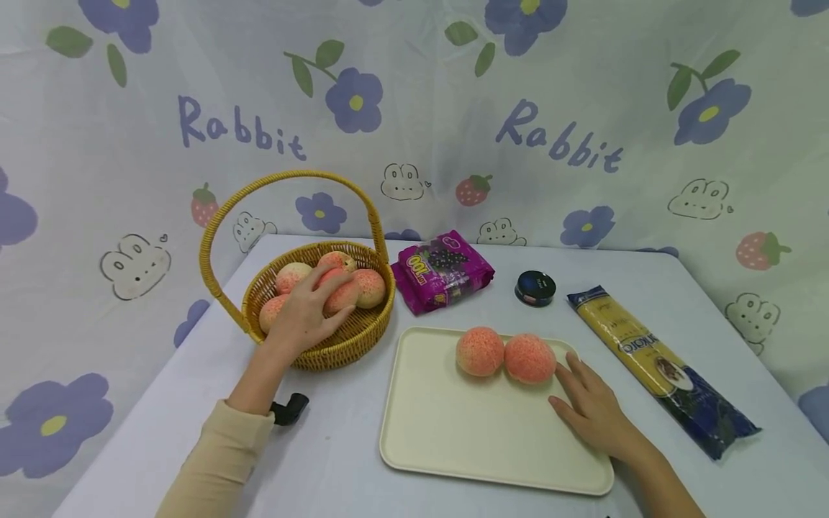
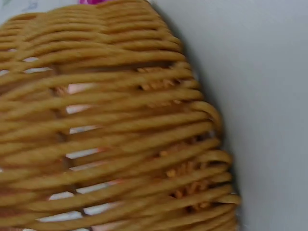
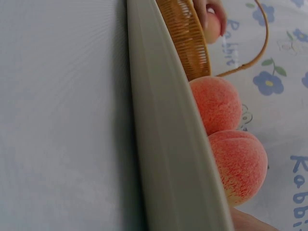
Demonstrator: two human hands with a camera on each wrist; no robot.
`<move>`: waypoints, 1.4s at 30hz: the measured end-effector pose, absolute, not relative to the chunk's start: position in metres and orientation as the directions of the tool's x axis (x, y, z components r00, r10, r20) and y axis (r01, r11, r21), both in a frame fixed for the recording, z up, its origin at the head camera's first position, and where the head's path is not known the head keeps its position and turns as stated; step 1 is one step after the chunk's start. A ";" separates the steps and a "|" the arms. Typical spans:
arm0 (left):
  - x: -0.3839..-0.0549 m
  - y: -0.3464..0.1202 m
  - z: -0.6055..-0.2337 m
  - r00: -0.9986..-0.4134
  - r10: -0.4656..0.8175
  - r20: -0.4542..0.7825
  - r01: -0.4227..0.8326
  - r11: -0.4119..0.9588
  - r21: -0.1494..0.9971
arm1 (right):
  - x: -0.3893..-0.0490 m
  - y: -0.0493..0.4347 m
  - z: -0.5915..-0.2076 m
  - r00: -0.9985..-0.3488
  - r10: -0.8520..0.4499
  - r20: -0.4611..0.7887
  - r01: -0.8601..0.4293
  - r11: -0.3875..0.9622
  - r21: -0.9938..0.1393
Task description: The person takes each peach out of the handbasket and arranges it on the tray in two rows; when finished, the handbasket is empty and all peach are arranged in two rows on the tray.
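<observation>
My left hand [image 1: 299,320] reaches over the wicker basket [image 1: 346,351] and grips a pink peach [image 1: 341,293] with fingers and thumb around it. Several other peaches, such as the one at the basket's right side [image 1: 371,289], lie about it. The right wrist view also shows the gripped peach [image 3: 212,30] at the basket's rim. Two peaches sit side by side on the cream tray [image 1: 466,432], a left one [image 1: 480,352] and a right one [image 1: 529,359]. At the tray's right edge rests my right hand [image 1: 592,414], fingers extended, fingertips close beside the right peach.
Behind the tray lie a purple grape-printed pack [image 1: 443,270] and a round dark tin [image 1: 535,288]. A long yellow-and-blue packet [image 1: 660,367] lies on the right. Near my left sleeve is a small black object [image 1: 291,409]. The basket's tall handle [image 1: 285,175] arches over its back.
</observation>
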State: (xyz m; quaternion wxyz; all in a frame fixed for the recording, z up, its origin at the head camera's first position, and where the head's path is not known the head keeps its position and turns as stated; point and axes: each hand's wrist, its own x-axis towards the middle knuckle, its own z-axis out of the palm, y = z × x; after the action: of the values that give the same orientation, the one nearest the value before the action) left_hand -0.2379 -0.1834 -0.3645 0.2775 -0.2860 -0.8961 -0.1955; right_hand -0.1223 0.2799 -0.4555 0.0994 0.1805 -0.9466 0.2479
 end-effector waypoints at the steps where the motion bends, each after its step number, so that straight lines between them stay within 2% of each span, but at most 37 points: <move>1: -0.236 -0.182 -0.363 -0.679 0.401 0.615 0.621 0.760 0.191 | -0.122 0.280 -0.455 -0.914 -0.293 0.281 -0.393 0.810 -0.435; 11: -0.217 -0.158 -0.347 -0.583 0.428 0.691 0.672 0.731 0.114 | -0.120 0.280 -0.455 -0.914 -0.290 0.283 -0.392 0.808 -0.439; 22: -0.203 -0.131 -0.344 -0.552 0.493 0.673 0.737 0.666 0.116 | -0.121 0.279 -0.455 -0.907 -0.298 0.297 -0.405 0.808 -0.428; 42: -0.193 -0.093 -0.362 -0.545 0.606 0.579 0.790 0.602 0.115 | -0.120 0.280 -0.453 -0.927 -0.285 0.243 -0.368 0.815 -0.448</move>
State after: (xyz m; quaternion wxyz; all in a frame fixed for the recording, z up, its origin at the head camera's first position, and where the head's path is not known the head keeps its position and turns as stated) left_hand -0.1935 -0.0926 -0.3623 0.2497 -0.4061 -0.8594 -0.1849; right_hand -0.1204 0.2797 -0.4528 0.0824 0.1719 -0.9491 0.2508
